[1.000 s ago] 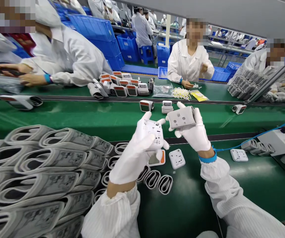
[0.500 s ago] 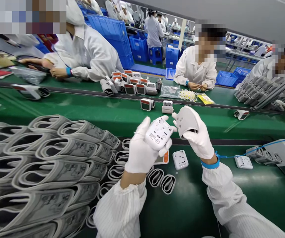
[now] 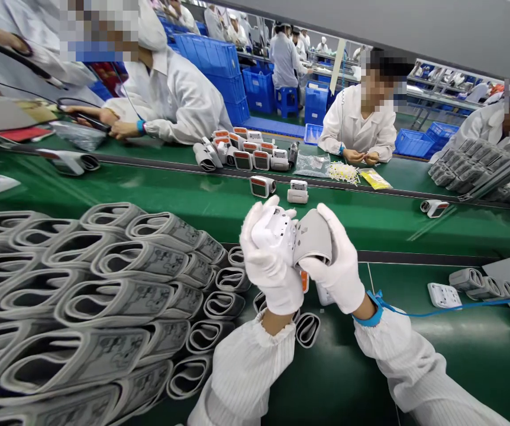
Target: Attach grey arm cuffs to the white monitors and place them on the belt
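Observation:
My gloved left hand [image 3: 273,272] is closed around a white blood pressure monitor [image 3: 275,229], its slotted underside showing. In my gloved right hand [image 3: 341,266] is a rolled grey cuff [image 3: 315,236], thumb at its lower edge and fingers along its far side. The cuff's face with small holes stands against or very close to the monitor's underside; whether they touch cannot be made out. Below my hands another white monitor [image 3: 325,294] and an orange-trimmed one [image 3: 304,281] are partly hidden. A loose rolled cuff [image 3: 308,330] lies near my left wrist.
Stacked grey cuffs [image 3: 117,284] fill the left side. Across the green conveyor [image 3: 184,198] sit finished monitors with cuffs [image 3: 261,187]. A blue wrist cord [image 3: 436,310] runs right from my right wrist. At right lies another white monitor [image 3: 445,296]. Co-workers [image 3: 361,124] sit opposite.
My hands have come together. The left hand has turned the monitor's underside toward the right, and the right hand has brought the cuff leftward and slightly down against or beside it.

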The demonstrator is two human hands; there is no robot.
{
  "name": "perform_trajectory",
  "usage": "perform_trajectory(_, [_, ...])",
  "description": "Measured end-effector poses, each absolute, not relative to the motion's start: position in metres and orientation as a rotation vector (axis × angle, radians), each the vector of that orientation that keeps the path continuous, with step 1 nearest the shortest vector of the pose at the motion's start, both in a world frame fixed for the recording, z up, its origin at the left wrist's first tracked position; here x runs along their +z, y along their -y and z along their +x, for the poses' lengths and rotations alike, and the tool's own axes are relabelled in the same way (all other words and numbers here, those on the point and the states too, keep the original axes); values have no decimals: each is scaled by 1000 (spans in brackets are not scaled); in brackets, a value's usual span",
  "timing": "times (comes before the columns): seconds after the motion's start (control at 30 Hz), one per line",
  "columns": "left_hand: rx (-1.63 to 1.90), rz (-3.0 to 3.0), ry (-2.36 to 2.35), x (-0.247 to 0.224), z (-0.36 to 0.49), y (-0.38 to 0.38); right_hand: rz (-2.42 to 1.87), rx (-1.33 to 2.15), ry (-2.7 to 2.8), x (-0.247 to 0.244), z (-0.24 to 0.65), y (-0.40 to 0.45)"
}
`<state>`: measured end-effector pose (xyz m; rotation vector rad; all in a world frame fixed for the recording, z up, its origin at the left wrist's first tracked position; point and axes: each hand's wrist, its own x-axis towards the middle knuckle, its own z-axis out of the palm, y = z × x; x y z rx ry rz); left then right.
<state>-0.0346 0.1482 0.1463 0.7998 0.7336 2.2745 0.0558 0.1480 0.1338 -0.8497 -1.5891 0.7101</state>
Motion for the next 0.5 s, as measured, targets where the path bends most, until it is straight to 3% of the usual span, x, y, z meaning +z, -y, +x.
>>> perform_trajectory(0.5, [2272,1035,-912,144,-43,-138,-907,439,1770,137,55,-137])
